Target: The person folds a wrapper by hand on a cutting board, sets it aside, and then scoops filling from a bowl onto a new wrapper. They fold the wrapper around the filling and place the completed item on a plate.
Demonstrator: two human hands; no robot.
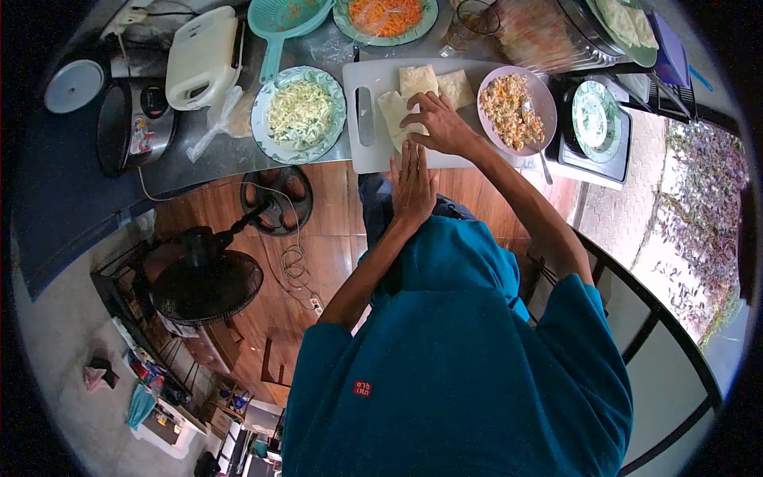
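Observation:
A pale, thin sheet of wrapper lies partly folded on the white cutting board. My right hand curls over its right side, fingertips and thumb closed on it. My left hand is at the board's near edge, fingers stretched out flat and their tips touching the wrapper's near end. Behind my right hand are two folded, square wrapped parcels, one at the left and one at the right. A pink bowl of chopped mixed filling, with a spoon in it, sits right of my right hand.
Left of the board is a plate of shredded pale vegetable. Behind stand a plate of shredded carrot, a green strainer and a glass. A white sandwich maker is farther left. Stacked plates stand at the right.

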